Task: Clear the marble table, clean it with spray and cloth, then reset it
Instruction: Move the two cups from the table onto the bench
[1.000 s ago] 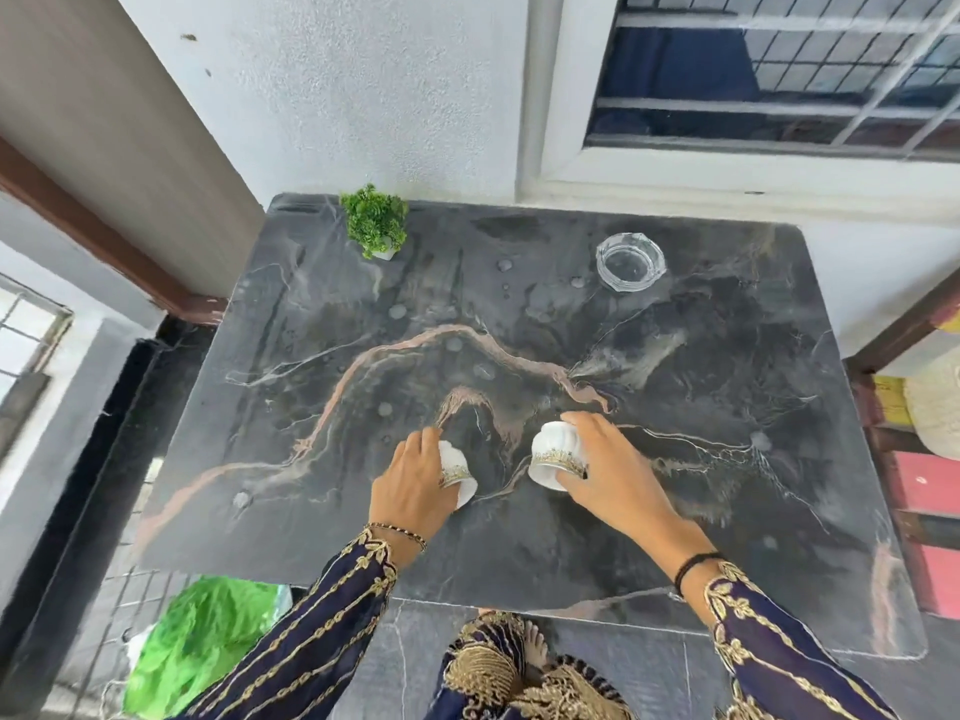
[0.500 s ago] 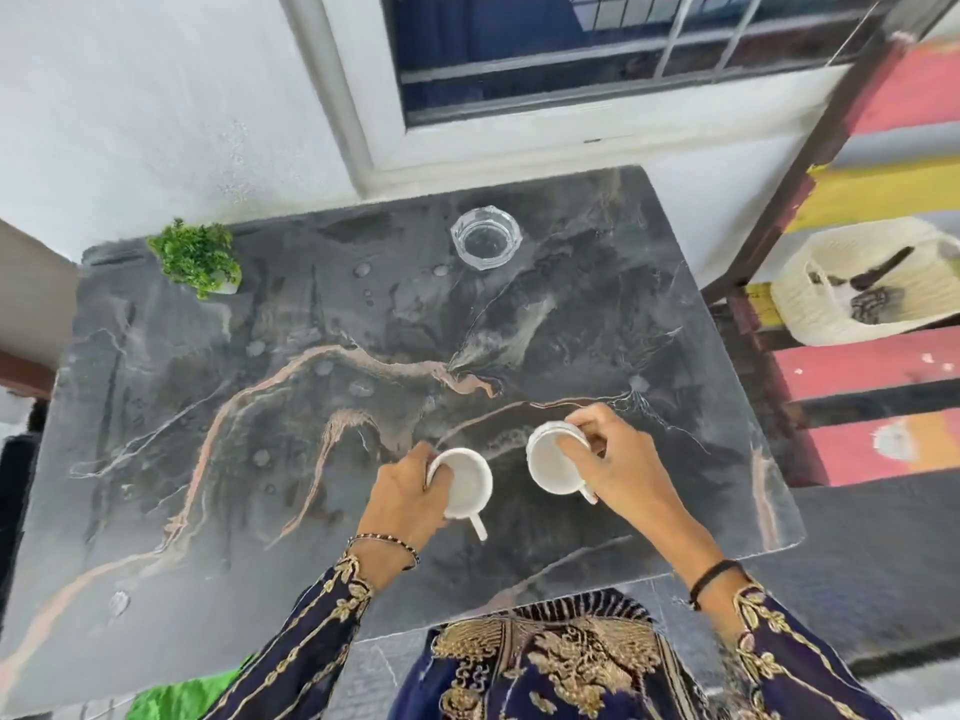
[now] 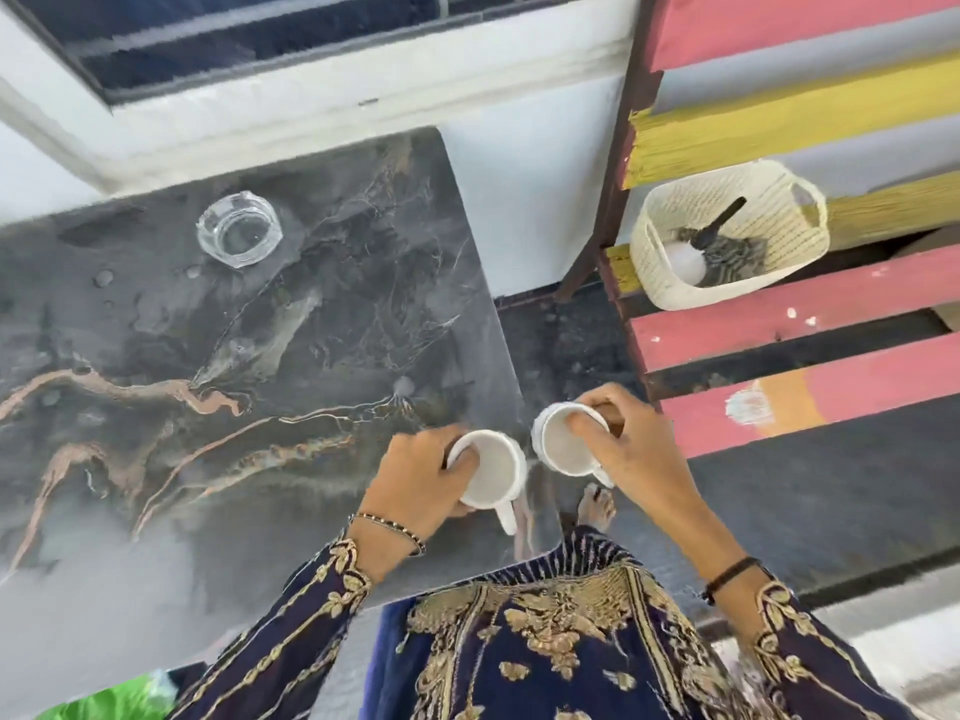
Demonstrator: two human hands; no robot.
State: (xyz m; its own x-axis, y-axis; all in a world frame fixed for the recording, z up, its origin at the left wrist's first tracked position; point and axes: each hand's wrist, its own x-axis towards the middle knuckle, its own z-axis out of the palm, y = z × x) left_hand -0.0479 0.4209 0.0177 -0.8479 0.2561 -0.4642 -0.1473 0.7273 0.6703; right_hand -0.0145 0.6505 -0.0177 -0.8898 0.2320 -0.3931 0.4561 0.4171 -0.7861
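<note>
Marble table (image 3: 156,511): glass ashtray (image 3: 239,229) left, uncleaned.
Left hand (image 3: 415,485): grips white cup (image 3: 491,472).
Right hand (image 3: 634,454): grips second cup (image 3: 563,441).

2 white cups (image 3: 491,472) held, marble table (image 3: 208,381) wet

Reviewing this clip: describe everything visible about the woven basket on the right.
The cream woven basket is rectangular with rounded corners and looks like woven plastic or cord, with a handle cut-out in its far end wall. It sits open-topped and slightly tilted in the view on the coloured slatted structure, resting against pink and yellow boards. Inside lie a white rounded object, a dark patterned cloth-like item and a black handle-shaped piece. Neither hand touches it.
</note>
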